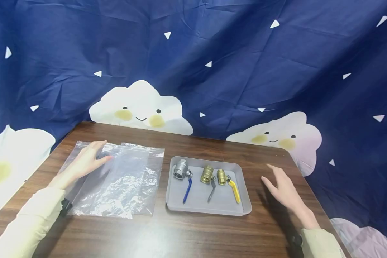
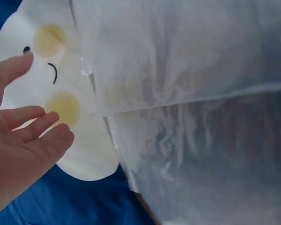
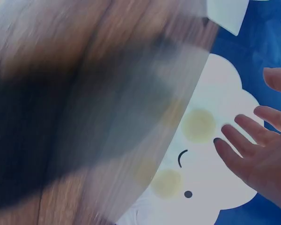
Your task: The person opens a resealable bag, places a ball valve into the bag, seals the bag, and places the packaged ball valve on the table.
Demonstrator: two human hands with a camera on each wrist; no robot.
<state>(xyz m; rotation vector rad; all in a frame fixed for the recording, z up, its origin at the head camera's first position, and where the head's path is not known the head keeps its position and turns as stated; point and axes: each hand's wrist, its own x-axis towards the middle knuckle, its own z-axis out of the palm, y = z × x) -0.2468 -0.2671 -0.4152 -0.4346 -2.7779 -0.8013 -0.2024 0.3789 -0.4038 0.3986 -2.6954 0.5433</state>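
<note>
I have left hand (image 1: 88,159) and right hand (image 1: 283,191) spread, empty. Bags (image 1: 125,179) lie beneath the left: likely light, slippery; pinch edges. Valves (image 1: 207,174) sit in the tray (image 1: 193,206): likely heavy, rigid; grasp bodies.

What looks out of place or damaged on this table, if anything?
Nothing really stands out. The three valves lie side by side in the gray tray, with no visible spill or breakage. The clear plastic bags overlap with their edges unaligned, which is slightly untidy but hardly odd.
</note>
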